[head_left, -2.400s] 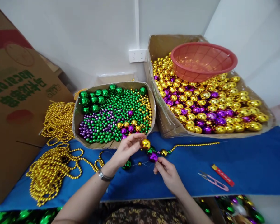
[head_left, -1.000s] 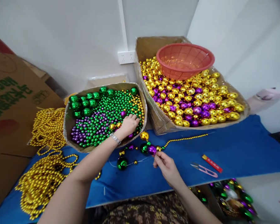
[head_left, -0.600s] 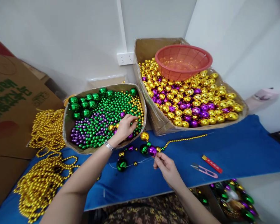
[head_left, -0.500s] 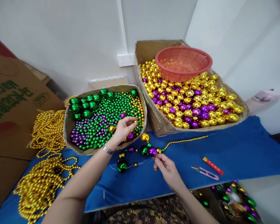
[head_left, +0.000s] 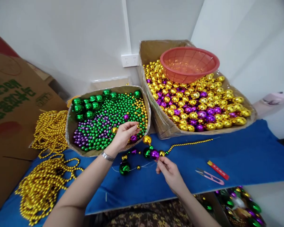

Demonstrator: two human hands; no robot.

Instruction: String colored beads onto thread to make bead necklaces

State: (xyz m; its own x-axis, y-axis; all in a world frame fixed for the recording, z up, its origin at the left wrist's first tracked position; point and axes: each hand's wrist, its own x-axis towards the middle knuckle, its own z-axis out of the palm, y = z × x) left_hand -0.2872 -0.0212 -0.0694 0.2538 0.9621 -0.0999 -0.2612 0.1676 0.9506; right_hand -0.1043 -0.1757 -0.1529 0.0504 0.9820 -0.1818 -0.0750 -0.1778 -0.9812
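My left hand [head_left: 126, 136], with a metal watch band on its wrist, is over the near right side of a box of small beads [head_left: 67, 134]. Its thumb and fingertips pinch a small gold bead [head_left: 138, 126]. My right hand [head_left: 168, 170] is above the blue cloth, its fingers closed on the strung beads at a large purple bead [head_left: 154, 154]. Beside that hang a large gold bead [head_left: 147, 139] and a dark green bead [head_left: 147, 153]. The strand runs left to a big green bead [head_left: 124, 168] and right into a chain of tiny gold beads [head_left: 191, 142].
A larger box [head_left: 161, 126] holds gold and purple beads, with a red basket [head_left: 189, 74] on top. Pink thread snips [head_left: 210, 177] and a red-yellow packet [head_left: 218, 170] lie right. Gold bead chains [head_left: 40, 189] pile left. Decorated beads [head_left: 239, 201] sit below the table edge.
My left hand has drawn slightly nearer, its fingertips now pinched with a small gold bead showing. My right hand keeps its hold on the strand. The view has shifted slightly.
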